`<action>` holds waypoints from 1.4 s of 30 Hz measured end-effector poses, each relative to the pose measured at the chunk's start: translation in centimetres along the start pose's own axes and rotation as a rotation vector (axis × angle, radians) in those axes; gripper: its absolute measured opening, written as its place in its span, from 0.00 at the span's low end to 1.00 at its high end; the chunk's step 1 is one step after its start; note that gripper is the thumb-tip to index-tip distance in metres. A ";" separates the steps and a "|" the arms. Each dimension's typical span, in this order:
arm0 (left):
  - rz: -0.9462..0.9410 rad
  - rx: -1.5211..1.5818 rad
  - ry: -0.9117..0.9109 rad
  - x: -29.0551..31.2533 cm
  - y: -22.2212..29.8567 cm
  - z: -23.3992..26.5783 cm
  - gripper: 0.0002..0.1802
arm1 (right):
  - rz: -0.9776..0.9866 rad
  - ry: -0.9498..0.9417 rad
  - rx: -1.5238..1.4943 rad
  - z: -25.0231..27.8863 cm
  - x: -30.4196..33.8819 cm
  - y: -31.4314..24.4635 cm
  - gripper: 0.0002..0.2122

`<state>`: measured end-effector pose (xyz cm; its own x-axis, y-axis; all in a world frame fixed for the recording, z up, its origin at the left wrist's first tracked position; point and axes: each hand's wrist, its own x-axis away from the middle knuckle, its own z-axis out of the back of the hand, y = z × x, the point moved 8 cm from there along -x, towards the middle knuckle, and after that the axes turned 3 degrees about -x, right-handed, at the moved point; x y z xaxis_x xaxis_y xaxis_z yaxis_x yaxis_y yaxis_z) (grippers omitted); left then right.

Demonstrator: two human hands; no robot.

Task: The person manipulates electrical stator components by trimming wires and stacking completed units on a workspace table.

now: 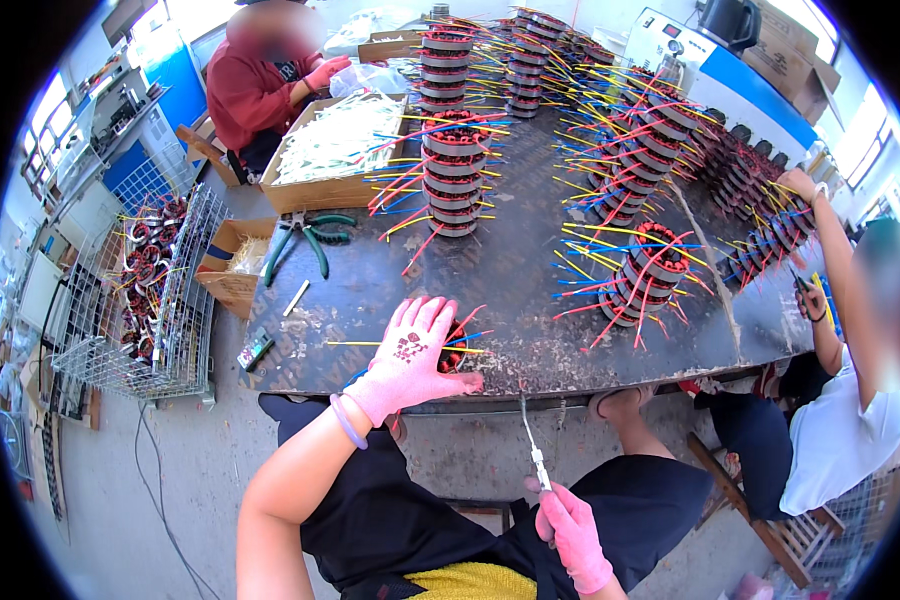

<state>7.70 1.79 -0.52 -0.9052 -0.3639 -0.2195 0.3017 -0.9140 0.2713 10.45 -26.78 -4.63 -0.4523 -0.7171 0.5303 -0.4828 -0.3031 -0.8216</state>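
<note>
My left hand [410, 360], in a pink glove, grips a small motor stator [454, 350] near the table's front edge. Its palm and fingers cover most of the stator; red windings and red, blue and yellow leads show between thumb and forefinger. Below the table edge, over my lap, my gloved right hand [573, 540] is closed on a slim tool [540, 466] with a white handle part and a thin rod pointing up toward the edge. The tool's tip is too fine to make out. Beyond my left hand stands a stack of stators [454, 180] with wires sticking out.
Green-handled pliers [310, 240], a white strip [296, 298] and a small dark box [255, 350] lie left. A carton of white strips [340, 140] stands behind them. More stator stacks [645, 270] stand right. A wire basket [140, 320] holds stators. Two people sit at the table.
</note>
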 end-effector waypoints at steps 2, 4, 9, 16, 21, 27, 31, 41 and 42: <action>0.011 -0.011 -0.009 0.1 -0.1 -0.1 0.57 | 0.012 0.003 0.022 -0.3 -0.2 0.5 0.19; 0.007 -0.023 0.010 0.2 -0.1 0.2 0.56 | -0.010 0.006 0.053 -0.6 -0.2 0.4 0.19; -0.005 0.121 0.047 -0.3 0.2 1.2 0.53 | 0.002 -0.013 -0.066 0.0 -0.1 1.4 0.18; 0.018 0.017 0.061 0.1 0.5 0.5 0.54 | 0.031 -0.055 -0.070 -0.4 -0.5 1.5 0.18; 0.107 -0.071 0.020 0.3 0.5 -0.6 0.59 | 0.076 -0.071 -0.056 -0.1 -0.4 1.5 0.18; 0.065 -0.109 0.008 0.1 1.3 -0.8 0.60 | 0.072 -0.067 -0.129 0.3 -0.3 1.9 0.17; 0.053 -0.140 0.014 0.1 1.4 -1.0 0.60 | 0.091 -0.053 -0.098 0.5 -0.5 2.0 0.16; 0.022 -0.050 -0.009 0.8 0.0 0.7 0.62 | 0.105 -0.055 -0.106 1.0 -0.4 1.8 0.16; 0.042 -0.075 -0.016 0.9 -0.1 1.0 0.62 | 0.103 -0.053 -0.110 1.1 -0.5 1.9 0.16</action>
<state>6.54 1.68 0.18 -0.8960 -0.3995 -0.1938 0.3602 -0.9092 0.2087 10.59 -27.72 -6.69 -0.4645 -0.7740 0.4303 -0.5163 -0.1581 -0.8417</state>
